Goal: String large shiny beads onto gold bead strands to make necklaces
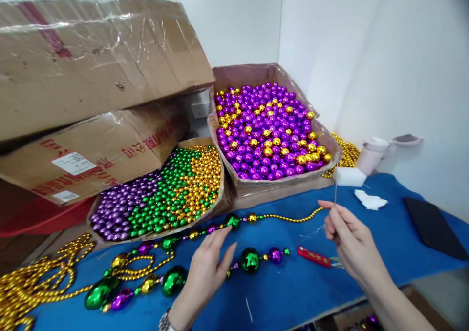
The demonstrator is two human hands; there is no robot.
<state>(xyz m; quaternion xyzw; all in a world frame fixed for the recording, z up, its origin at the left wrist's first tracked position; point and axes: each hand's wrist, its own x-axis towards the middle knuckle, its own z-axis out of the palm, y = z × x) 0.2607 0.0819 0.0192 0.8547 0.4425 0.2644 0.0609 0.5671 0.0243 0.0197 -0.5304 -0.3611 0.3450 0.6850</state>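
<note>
My right hand (346,231) pinches a long thin needle (336,184) that points upward. Below its fingers are fine pale thread ends (311,234). A gold bead chain (296,218) runs up to near those fingertips; whether they touch it I cannot tell. My left hand (210,262), thumb apart from the fingers, is over the bead garland. It partly hides the strand of large green, purple and gold balls, including a green ball (250,260) to its right. A second beaded stretch with a green ball (232,221) lies just beyond the fingertips.
Behind the hands stand a box of purple and gold beads (238,187) and a box of mixed small beads (227,194). Gold chains (32,282) pile up at left. Red-handled snips (314,257), a white foam block (350,176) and a black flat object (434,226) lie at right.
</note>
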